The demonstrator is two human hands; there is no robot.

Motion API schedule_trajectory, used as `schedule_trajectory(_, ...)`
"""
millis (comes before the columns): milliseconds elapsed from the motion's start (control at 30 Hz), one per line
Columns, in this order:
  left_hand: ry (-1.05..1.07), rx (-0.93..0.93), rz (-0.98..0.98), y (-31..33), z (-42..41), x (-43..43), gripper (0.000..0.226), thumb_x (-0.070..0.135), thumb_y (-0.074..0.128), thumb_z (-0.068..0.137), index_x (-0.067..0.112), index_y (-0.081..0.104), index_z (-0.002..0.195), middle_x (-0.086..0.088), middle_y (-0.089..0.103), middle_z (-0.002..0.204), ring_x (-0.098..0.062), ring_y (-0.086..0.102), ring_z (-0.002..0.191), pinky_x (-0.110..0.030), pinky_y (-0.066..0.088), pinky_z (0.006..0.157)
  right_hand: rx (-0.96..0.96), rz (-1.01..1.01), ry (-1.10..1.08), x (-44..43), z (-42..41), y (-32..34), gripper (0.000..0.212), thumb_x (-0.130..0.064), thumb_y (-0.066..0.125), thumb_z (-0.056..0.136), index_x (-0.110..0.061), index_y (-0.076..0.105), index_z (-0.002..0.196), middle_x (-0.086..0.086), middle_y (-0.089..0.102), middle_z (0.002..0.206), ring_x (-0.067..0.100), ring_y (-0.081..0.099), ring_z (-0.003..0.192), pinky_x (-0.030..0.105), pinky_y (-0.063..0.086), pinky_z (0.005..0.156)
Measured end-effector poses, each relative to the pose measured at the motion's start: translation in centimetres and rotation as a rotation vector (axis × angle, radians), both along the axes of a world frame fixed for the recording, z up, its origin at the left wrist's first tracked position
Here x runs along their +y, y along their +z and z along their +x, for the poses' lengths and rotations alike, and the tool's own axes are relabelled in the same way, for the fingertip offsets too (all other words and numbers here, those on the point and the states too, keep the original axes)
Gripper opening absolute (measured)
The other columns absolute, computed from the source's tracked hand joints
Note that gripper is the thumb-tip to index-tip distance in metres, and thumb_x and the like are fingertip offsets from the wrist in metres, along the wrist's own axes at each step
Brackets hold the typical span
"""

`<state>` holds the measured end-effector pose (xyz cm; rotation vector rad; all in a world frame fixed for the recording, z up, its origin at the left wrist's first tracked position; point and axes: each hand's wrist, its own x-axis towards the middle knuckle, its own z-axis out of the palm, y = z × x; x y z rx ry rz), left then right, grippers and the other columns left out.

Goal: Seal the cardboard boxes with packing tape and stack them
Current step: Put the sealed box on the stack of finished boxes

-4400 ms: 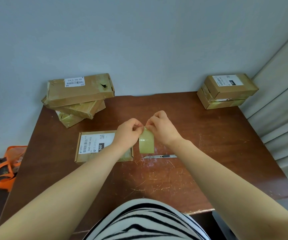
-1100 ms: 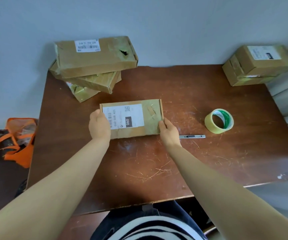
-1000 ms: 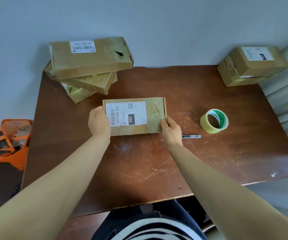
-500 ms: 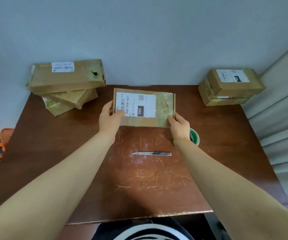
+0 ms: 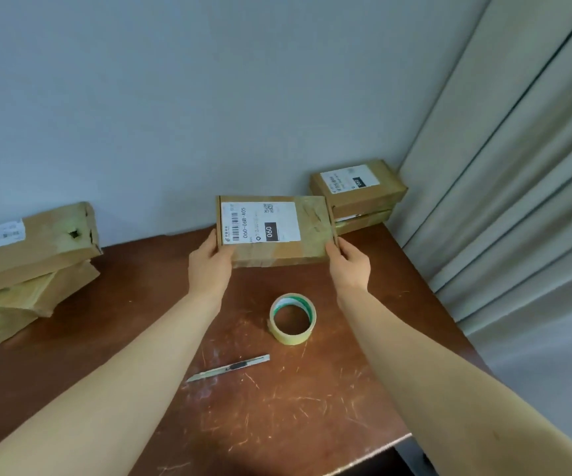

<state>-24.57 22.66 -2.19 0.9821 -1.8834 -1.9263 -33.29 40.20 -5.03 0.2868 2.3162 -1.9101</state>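
A flat cardboard box [image 5: 306,249] with a white label and glossy tape hangs in the air above the far part of the table. My left hand [image 5: 209,266] grips its left end and my right hand [image 5: 348,262] grips its right end. Just right of it, in the back right corner, two taped boxes [image 5: 360,197] lie stacked. A roll of packing tape [image 5: 293,319] lies flat on the wooden table [image 5: 277,417] below the held box.
A utility knife [image 5: 227,368] lies near the tape roll. Three taped boxes [image 5: 27,266] are piled unevenly at the back left. A wall runs behind the table and a curtain [image 5: 518,187] hangs along its right side.
Both hands lifted the labelled box off the table and carried it up and to the right, toward the right-hand stack. The tape roll and knife stayed on the table.
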Motion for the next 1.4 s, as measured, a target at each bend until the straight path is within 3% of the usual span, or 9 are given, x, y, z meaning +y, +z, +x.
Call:
schedule_trajectory(167, -0.101, 0.048, -0.005, 0.8, -3.7, 2.7, 0.041, 0.01, 0.052, 0.095, 0.029, 0.058, 0.131, 0.012, 0.059, 0.13, -0.009, 0.049, 0.125, -0.027, 0.035, 0.107, -0.004, -0.037, -0.169, 3.3, -2.3, 2.1, 0.035, -0.018, 0.052, 0.097, -0.013, 0.057, 0.131, -0.008, 0.061, 0.119, 0.01, 0.055, 0.109, 0.023, 0.042, 0.096)
schedule_trajectory(267, -0.104, 0.066, -0.046, 1.6, -5.2, 4.1, 0.042, 0.011, 0.053, 0.096, 0.026, 0.055, 0.134, 0.012, 0.056, 0.132, -0.004, 0.047, 0.121, -0.017, 0.034, 0.097, 0.016, 0.056, -0.199, 4.5, -4.1, 2.3, 0.036, -0.018, 0.051, 0.096, -0.013, 0.057, 0.131, -0.002, 0.061, 0.125, 0.016, 0.055, 0.115, 0.028, 0.043, 0.101)
schedule_trajectory(500, -0.107, 0.023, -0.247, 1.9, -9.8, 6.5, 0.032, 0.015, 0.055, 0.095, 0.015, 0.06, 0.126, 0.004, 0.061, 0.12, -0.013, 0.054, 0.109, -0.027, 0.042, 0.093, 0.064, 0.131, -0.249, 6.4, -9.9, 1.5, 0.031, -0.023, 0.048, 0.094, -0.009, 0.063, 0.117, 0.004, 0.061, 0.108, 0.014, 0.049, 0.086, 0.028, 0.042, 0.078)
schedule_trajectory(600, -0.078, 0.008, -0.244, 2.2, -12.6, 9.2, 0.031, 0.015, 0.055, 0.094, 0.014, 0.06, 0.125, 0.005, 0.06, 0.109, -0.011, 0.054, 0.099, -0.025, 0.042, 0.088, 0.108, 0.142, -0.234, 8.4, -13.9, 1.7, 0.029, -0.025, 0.047, 0.091, -0.015, 0.064, 0.112, 0.005, 0.06, 0.112, 0.017, 0.055, 0.086, 0.031, 0.05, 0.083)
schedule_trajectory(767, -0.028, -0.022, -0.249, 1.7, -17.4, 13.6, 0.027, 0.013, 0.053, 0.095, 0.02, 0.067, 0.117, 0.009, 0.065, 0.101, -0.009, 0.059, 0.092, -0.024, 0.044, 0.082, 0.111, 0.159, -0.126, 11.6, -20.5, 1.5, 0.04, -0.021, 0.048, 0.097, -0.014, 0.052, 0.136, 0.003, 0.052, 0.136, 0.019, 0.051, 0.123, 0.031, 0.039, 0.106)
schedule_trajectory(1033, 0.08, -0.158, -0.255, 1.1, -22.4, 16.9, 0.02, 0.019, 0.051, 0.089, 0.03, 0.065, 0.08, -0.006, 0.071, 0.096, -0.029, 0.065, 0.094, -0.048, 0.053, 0.088, 0.081, 0.234, 0.02, 12.8, -26.9, -0.1, 0.037, -0.023, 0.046, 0.099, -0.012, 0.054, 0.133, 0.01, 0.054, 0.132, 0.025, 0.055, 0.116, 0.039, 0.045, 0.101)
schedule_trajectory(1200, 0.192, -0.165, -0.164, 1.3, -23.8, 17.7, 0.034, 0.018, 0.037, 0.089, 0.019, 0.069, 0.1, -0.015, 0.067, 0.109, -0.032, 0.06, 0.087, -0.046, 0.05, 0.088, 0.062, 0.177, 0.072, 12.8, -27.5, -0.8, 0.037, -0.018, 0.047, 0.098, -0.008, 0.053, 0.133, 0.011, 0.053, 0.132, 0.027, 0.054, 0.118, 0.039, 0.042, 0.103)
schedule_trajectory(1333, 0.193, -0.205, -0.116, 1.3, -24.1, 17.9, 0.042, 0.016, 0.035, 0.09, 0.007, 0.06, 0.122, -0.02, 0.055, 0.131, -0.038, 0.054, 0.115, -0.05, 0.041, 0.104, 0.09, 0.238, 0.103, 12.8, -27.4, 0.1, 0.041, -0.015, 0.047, 0.098, -0.007, 0.045, 0.138, 0.011, 0.045, 0.139, 0.025, 0.046, 0.126, 0.031, 0.035, 0.105)
schedule_trajectory(1400, 0.216, -0.202, -0.1, 1.2, -23.9, 17.8, 0.046, 0.016, 0.037, 0.095, 0.006, 0.047, 0.138, -0.008, 0.045, 0.145, -0.027, 0.041, 0.133, -0.042, 0.029, 0.114, 0.187, 0.356, 0.059, 12.6, -26.4, 0.7, 0.044, -0.013, 0.048, 0.095, -0.007, 0.043, 0.139, 0.011, 0.04, 0.142, 0.026, 0.038, 0.131, 0.029, 0.029, 0.106)
